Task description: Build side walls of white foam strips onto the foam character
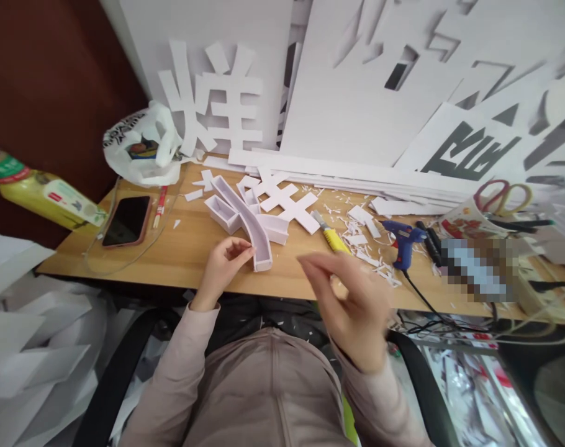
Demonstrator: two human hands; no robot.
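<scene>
A hollow white foam-board character piece [262, 239] with raised side walls lies on the wooden table in front of me. My left hand [224, 264] pinches the wall at its near curved end, thumb and fingertips together. To the right, my right hand [352, 298] is raised apart from the piece, its thumb and forefinger pressed together; whether anything tiny sits between them is hidden. Flat white cut-out strokes [289, 202] lie just behind the hollow piece. A yellow utility knife [333, 239] rests beyond my right hand, and a blue glue gun [402, 242] stands farther right.
Foam-board scraps [364, 220] litter the table [171, 264]. A phone [128, 220], a plastic bag [143, 146] and a yellow bottle [49, 195] are at left. A cup with scissors [471, 217] stands at right. White boards [352, 105] lean behind; cables hang off the front edge.
</scene>
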